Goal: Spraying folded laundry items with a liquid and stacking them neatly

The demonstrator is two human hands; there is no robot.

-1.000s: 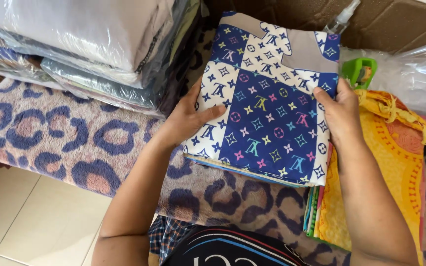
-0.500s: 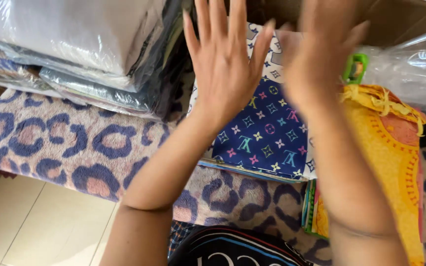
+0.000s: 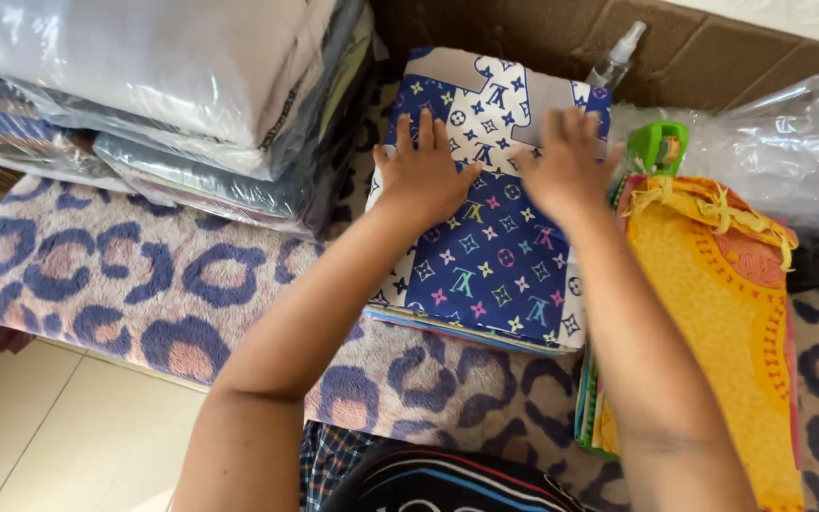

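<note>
A folded cloth [image 3: 485, 275] in blue and white squares with small coloured symbols lies on a leopard-patterned cover [image 3: 135, 284]. My left hand [image 3: 421, 173] lies flat on its upper left part, fingers spread. On the cloth's upper right part my right hand [image 3: 566, 166] also presses palm down, slightly blurred. Neither hand grips anything.
A stack of folded fabrics in clear plastic [image 3: 163, 95] stands at the left. Orange and yellow folded cloths [image 3: 722, 313] lie at the right, with a green tape dispenser [image 3: 658, 147], a spray bottle [image 3: 615, 59] and clear plastic bags [image 3: 789, 142] behind. Tiled floor [image 3: 59, 436] shows at lower left.
Both hands held the cloth's edges, then rose open toward the camera, and now have come down flat on top of the folded cloth.
</note>
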